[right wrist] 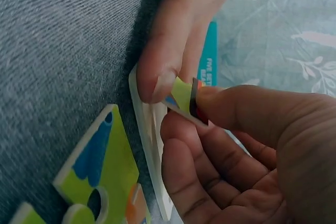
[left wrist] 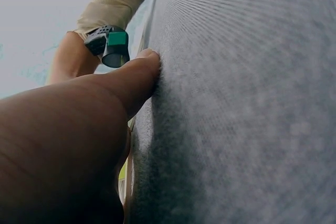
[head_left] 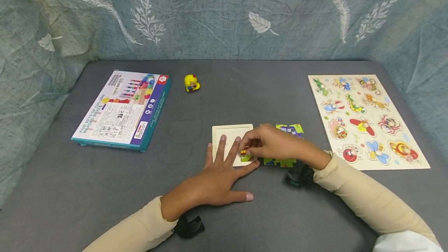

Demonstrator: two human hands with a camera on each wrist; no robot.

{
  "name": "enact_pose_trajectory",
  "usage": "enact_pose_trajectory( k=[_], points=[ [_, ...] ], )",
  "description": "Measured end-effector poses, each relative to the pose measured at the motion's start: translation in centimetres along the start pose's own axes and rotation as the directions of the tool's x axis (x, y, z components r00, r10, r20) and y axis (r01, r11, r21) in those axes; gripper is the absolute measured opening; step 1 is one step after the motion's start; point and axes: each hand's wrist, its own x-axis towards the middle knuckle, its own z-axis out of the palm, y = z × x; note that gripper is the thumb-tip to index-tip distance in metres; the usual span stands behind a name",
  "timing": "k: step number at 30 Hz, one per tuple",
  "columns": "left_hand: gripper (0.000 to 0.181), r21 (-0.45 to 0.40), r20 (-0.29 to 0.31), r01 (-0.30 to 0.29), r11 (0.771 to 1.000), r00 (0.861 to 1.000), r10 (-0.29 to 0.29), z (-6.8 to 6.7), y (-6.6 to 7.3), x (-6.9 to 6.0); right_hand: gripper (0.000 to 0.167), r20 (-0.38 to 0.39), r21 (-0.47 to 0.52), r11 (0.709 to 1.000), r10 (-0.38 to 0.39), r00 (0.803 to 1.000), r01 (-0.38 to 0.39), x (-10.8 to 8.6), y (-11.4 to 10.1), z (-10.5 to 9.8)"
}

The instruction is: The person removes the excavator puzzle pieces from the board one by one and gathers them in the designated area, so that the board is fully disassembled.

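A pale wooden puzzle tray (head_left: 231, 129) lies near the middle of the table. My left hand (head_left: 222, 180) rests on it with fingers spread straight, thumb out on the cloth. Over the tray's right side, my right hand (head_left: 271, 143) pinches a green puzzle piece (right wrist: 182, 97) with red and yellow print between thumb and fingers. In the right wrist view the piece is tilted at the tray's edge, close to a left fingertip. Several loose green puzzle pieces (head_left: 288, 128) lie right of the tray, partly under the right hand and forearm.
At the left lies a boxed bead set (head_left: 120, 112). A small yellow-haired figure (head_left: 191, 83) is behind the tray. A wooden board with insect pieces (head_left: 367, 123) takes up the right side. Behind the grey table (head_left: 168, 174) hangs a patterned blue-green curtain (head_left: 210, 18).
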Motion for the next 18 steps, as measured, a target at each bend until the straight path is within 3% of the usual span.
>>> enact_pose_trajectory(
  k=[13, 18],
  points=[
    [0.076, 0.010, 0.003, 0.003, 1.000, 1.000, -0.003, -0.04, 0.02, 0.09, 0.015, 0.007, 0.020, 1.000, 0.002, 1.000, -0.002, -0.53, -0.08, -0.51],
    [0.076, 0.005, 0.013, 0.006, 1.000, 1.000, -0.006, 0.00, 0.03, 0.10, 0.016, -0.041, -0.010, 1.000, -0.016, 0.999, 0.016, -0.87, 0.10, -0.99]
  ],
)
